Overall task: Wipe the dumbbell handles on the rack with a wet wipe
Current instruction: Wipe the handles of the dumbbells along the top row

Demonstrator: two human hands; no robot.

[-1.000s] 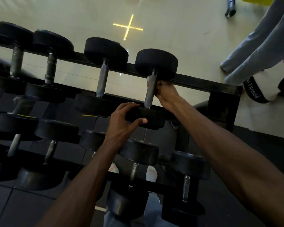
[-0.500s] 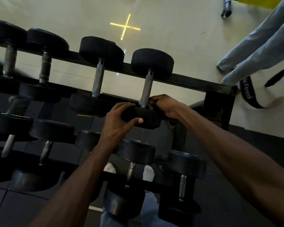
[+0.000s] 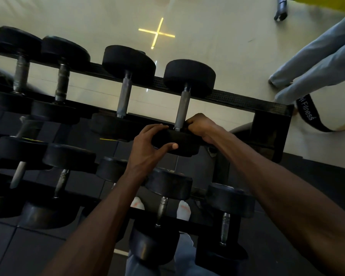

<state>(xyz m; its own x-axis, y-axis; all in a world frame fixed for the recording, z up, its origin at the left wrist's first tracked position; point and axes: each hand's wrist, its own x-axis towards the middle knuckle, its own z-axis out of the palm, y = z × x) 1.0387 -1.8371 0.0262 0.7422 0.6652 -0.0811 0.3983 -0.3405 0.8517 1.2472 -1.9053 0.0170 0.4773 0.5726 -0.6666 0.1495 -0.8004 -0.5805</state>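
A black three-tier dumbbell rack (image 3: 247, 104) fills the view. The rightmost dumbbell on the top tier has a grey metal handle (image 3: 182, 106) between two black round heads. My left hand (image 3: 149, 148) grips the near head (image 3: 179, 144) of that dumbbell, fingers over its top and thumb on its front. My right hand (image 3: 201, 126) is curled at the bottom end of the handle, right where it meets the near head. No wet wipe shows; the fist hides whatever it holds.
Several more dumbbells (image 3: 126, 94) lie to the left on the top tier and on the two lower tiers (image 3: 163, 208). Another person's grey-trousered legs (image 3: 315, 62) stand on the pale floor at the right, by a black strap (image 3: 311, 116).
My right hand slid from the upper end of the handle down to its lower end by the near head. My left hand kept its grip on the near head.
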